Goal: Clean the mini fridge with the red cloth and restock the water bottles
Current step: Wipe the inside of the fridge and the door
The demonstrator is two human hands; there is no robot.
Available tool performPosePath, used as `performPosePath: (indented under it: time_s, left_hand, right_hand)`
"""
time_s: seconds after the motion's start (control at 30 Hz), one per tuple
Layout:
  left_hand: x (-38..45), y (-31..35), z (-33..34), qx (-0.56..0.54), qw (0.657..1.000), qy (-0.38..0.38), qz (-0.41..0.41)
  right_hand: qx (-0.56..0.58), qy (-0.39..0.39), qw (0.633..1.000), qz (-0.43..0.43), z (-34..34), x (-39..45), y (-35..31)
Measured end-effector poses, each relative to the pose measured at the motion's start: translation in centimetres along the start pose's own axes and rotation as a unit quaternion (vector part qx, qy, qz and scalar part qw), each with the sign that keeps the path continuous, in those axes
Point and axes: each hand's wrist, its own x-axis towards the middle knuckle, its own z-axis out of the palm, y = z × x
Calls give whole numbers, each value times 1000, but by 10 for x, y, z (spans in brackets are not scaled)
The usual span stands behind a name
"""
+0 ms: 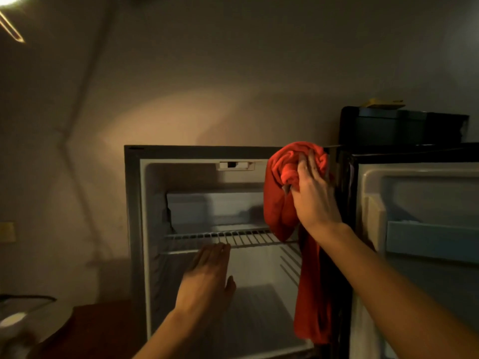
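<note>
The mini fridge (134,203) stands open in front of me, its white inside bare except for a wire shelf (233,238) and a small freezer box (215,208) at the top. My right hand (313,193) holds the bunched red cloth (282,182) against the fridge's upper right front edge, near the door hinge. A long tail of the cloth hangs down to the fridge floor level. My left hand (207,275) is stretched flat with straight fingers, its tips at the front of the wire shelf. No water bottles are in view.
The fridge door (420,229) is swung open to the right, with door shelves inside. A dark box (404,128) with a yellow item on it sits on top behind the door. A dim wall is behind; blurred objects lie at the lower left.
</note>
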Motion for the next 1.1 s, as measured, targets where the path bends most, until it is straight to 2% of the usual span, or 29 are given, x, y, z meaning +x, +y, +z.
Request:
performPosePath:
  time_s: [0.17,0.33,0.57,0.73,1.0,1.1]
  left_hand:
    - [1,9,-7,-3,1000,22,1]
    - [0,9,-10,0,1000,12,0]
    - [-2,9,-12,-3,1000,31,-1]
    - [-2,9,-4,-23,998,53,1]
    - [-6,16,7,-13,997,69,-13]
    - [-6,15,11,-27,998,60,-26]
  right_hand:
    - [38,-11,997,66,-5,2,-5]
    - [44,-14,992,119,-8,-5,-10]
    - [23,-33,991,129,-13,-9,-18]
    - [-6,-80,988,132,-10,-34,-16]
    - [-19,-146,966,215,8,-77,-18]
    - [7,-142,965,221,16,-87,-19]
